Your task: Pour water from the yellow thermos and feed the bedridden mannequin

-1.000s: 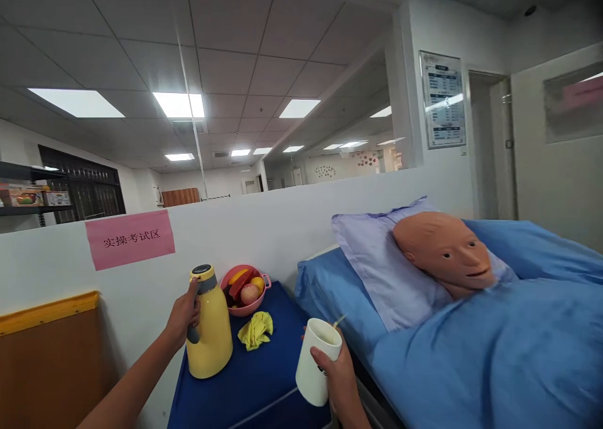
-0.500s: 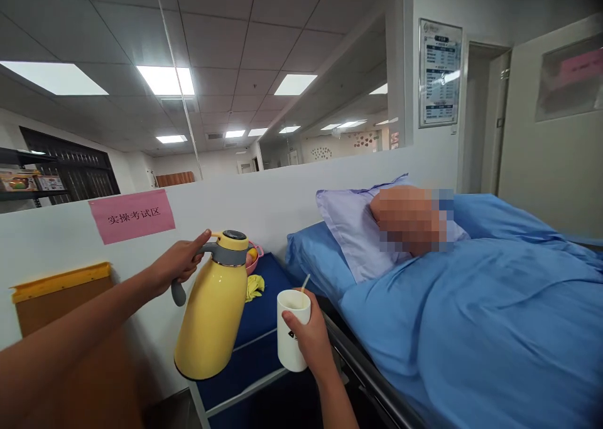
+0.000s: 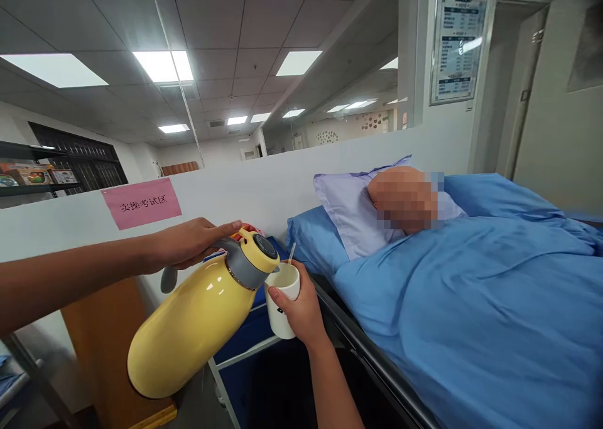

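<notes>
Just below centre of the frame, the left hand (image 3: 188, 244) has its fingers clamped on the grey handle of the yellow flask (image 3: 188, 328), its thumb pressed along the top at the lid's lever. The flask leans over, base toward the lower left, mouth toward the centre. The right hand (image 3: 306, 309) is wrapped round the white cup (image 3: 281, 323), fingers closed on its far side and thumb across the front, with the rim close under the spout; whether the two touch, I cannot tell. A thin pale stick (image 3: 293, 252) rises from the far side of the cup.

This looks like a pour. To do it well, keep the spout just inside the near rim, clear of the stick, and hold the cup upright and steady. Tip by raising the flask's base gradually, since its bulk probably makes it heavy and a sudden tilt could splash the right hand. Ease the thumb on the lever to check the flow. Staying over the blue table (image 3: 252, 331), rather than the bed rail (image 3: 372, 360) and blue bedding (image 3: 471, 303) at lower right, seems safer. No liquid shows, so the level needs watching.
</notes>
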### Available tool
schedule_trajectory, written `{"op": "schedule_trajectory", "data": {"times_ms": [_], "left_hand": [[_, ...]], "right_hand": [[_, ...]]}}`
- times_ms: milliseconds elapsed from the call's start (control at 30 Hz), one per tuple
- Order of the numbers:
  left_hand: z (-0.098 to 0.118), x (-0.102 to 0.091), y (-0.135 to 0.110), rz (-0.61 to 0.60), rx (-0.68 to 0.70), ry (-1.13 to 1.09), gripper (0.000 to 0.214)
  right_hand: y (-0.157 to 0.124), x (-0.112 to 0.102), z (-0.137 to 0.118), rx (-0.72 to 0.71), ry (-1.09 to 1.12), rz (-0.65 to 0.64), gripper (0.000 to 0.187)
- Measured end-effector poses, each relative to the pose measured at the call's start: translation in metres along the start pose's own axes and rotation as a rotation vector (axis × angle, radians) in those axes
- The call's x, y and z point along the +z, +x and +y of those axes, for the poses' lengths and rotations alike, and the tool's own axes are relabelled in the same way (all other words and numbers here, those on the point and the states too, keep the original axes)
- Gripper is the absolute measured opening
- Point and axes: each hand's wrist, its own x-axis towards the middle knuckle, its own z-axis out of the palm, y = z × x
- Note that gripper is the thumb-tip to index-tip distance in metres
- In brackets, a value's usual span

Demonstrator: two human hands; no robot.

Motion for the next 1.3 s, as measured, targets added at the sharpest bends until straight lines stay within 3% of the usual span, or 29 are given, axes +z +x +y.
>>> {"op": "schedule_trajectory", "data": {"times_ms": [333, 467, 633, 733, 1000, 1300], "left_hand": [[0.029, 0.001, -0.003, -0.082, -0.103, 0.04, 0.065], [0.036, -0.001, -0.002, -0.128, -0.097, 0.105, 0.067], [0.048, -0.005, -0.002, -0.275, -0.081, 0.186, 0.066], [0.054, -0.006, -0.005, -0.291, -0.072, 0.253, 0.065], [0.056, -0.006, -0.004, -0.324, -0.076, 0.268, 0.061], [0.059, -0.002, 0.013, -0.386, -0.088, 0.372, 0.061]], "right_hand": [[-0.006, -0.001, -0.008, 0.01, 0.008, 0.003, 0.056], [-0.008, 0.002, -0.011, 0.021, 0.023, -0.029, 0.054], [-0.011, 0.007, -0.014, 0.046, 0.029, -0.009, 0.05], [-0.014, 0.01, -0.015, 0.046, 0.05, 0.0, 0.047], [-0.016, 0.013, -0.013, 0.056, 0.057, 0.043, 0.05], [-0.017, 0.015, -0.011, 0.113, -0.005, 0.008, 0.051]]}}
